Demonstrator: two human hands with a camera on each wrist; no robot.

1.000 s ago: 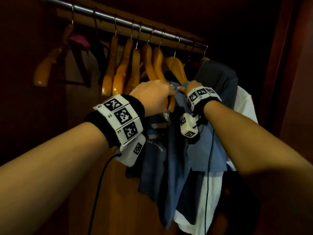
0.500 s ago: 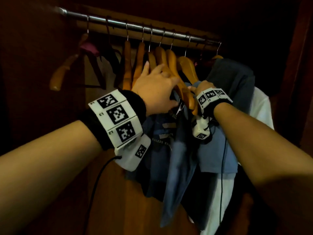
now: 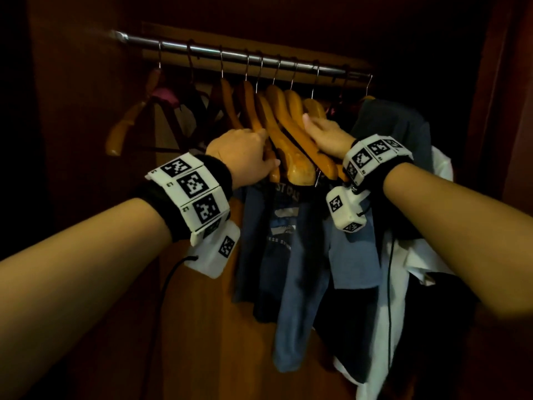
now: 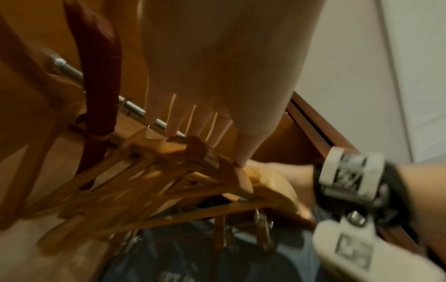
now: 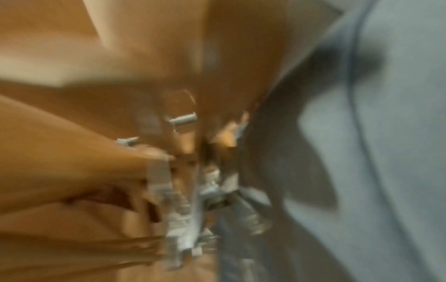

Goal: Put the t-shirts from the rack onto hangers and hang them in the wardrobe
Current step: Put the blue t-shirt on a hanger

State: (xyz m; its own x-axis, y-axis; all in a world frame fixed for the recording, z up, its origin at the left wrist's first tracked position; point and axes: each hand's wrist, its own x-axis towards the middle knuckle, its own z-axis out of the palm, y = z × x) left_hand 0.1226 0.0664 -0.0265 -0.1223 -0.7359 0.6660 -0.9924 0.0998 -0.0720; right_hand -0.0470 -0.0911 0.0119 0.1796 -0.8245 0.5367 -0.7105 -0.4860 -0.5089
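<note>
Several wooden hangers (image 3: pixel 291 145) hang bunched on the metal rail (image 3: pixel 230 54) in the wardrobe. A blue printed t-shirt (image 3: pixel 285 241) hangs under them on one of the hangers. My left hand (image 3: pixel 248 151) is pushed in among the hangers from the left. The left wrist view shows its fingers (image 4: pixel 193 118) straight and the thumb against a hanger shoulder (image 4: pixel 243 183). My right hand (image 3: pixel 326 134) lies over the right side of the bunch, and seen from the left wrist (image 4: pixel 277 169) it wraps round a hanger's shoulder. The right wrist view is blurred.
A dark t-shirt (image 3: pixel 389 131) and a white garment (image 3: pixel 403 269) hang right of the blue one, near the wardrobe's right wall (image 3: pixel 504 111). A pink-padded hanger (image 3: pixel 161 93) and a dark one hang apart at the rail's left end, with open rail between.
Both hands rose from the blue shirt's collar to the hanger shoulders. The left hand slid in between the hangers; the right moved up onto the bunch's right side.
</note>
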